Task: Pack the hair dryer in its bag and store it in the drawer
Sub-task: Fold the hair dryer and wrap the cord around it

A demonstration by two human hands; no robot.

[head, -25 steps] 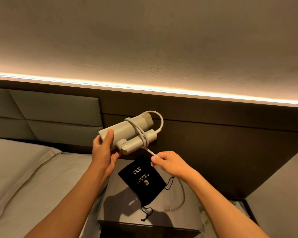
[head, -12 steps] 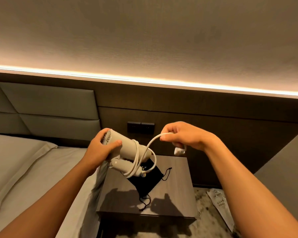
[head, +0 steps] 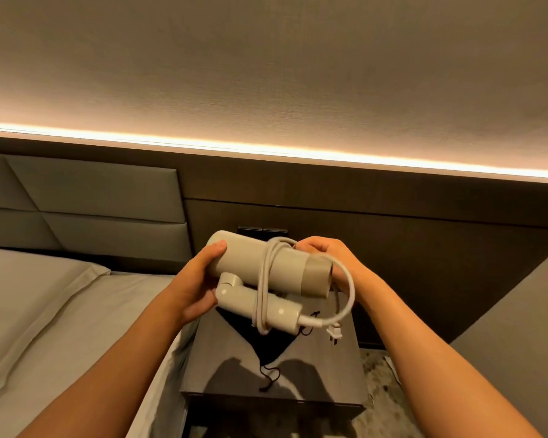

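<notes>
Hair dryer (head: pixel 266 267) lies with its long axis from ten to four o'clock, left hand (head: pixel 196 279) gripping its rear and right hand (head: pixel 332 260) clasping its nozzle end and cord (head: pixel 345 298). The bag (head: pixel 263 339) lies on the tabletop (head: pixel 336 374) at six o'clock, directly below.

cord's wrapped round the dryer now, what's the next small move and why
Probably tuck the dangling plug under the cord wraps: it hangs loose, while both hands hold the hair dryer above the bag, which lies flat on the nightstand.
</notes>
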